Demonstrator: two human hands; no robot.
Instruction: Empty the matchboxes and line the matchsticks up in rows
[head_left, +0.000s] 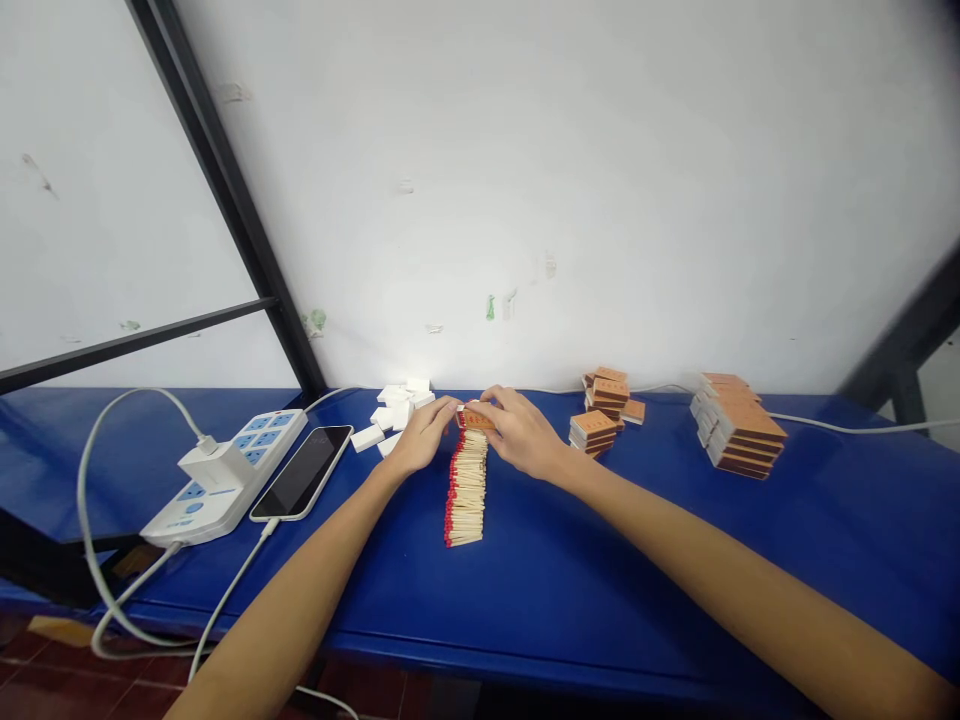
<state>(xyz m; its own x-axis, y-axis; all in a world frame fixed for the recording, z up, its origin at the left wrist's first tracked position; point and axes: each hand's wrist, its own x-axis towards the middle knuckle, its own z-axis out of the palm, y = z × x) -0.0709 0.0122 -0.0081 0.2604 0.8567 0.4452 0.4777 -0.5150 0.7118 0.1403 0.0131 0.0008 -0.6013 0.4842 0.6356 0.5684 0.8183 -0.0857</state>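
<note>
Both hands meet at the far end of a long row of red-tipped matches (467,490) lying on the blue table (570,590). My left hand (422,433) and my right hand (519,428) pinch an orange matchbox (474,417) between their fingertips, just above the top of the match row. Both hands have curled, closed fingers. Whether the box is open or closed is hidden by the fingers.
Small white inner trays (394,412) are piled left of the hands. Orange matchbox stacks stand to the right (604,410) and farther right (739,424). A phone (304,472) and a white power strip (225,475) with cables lie at the left. A wall stands directly behind.
</note>
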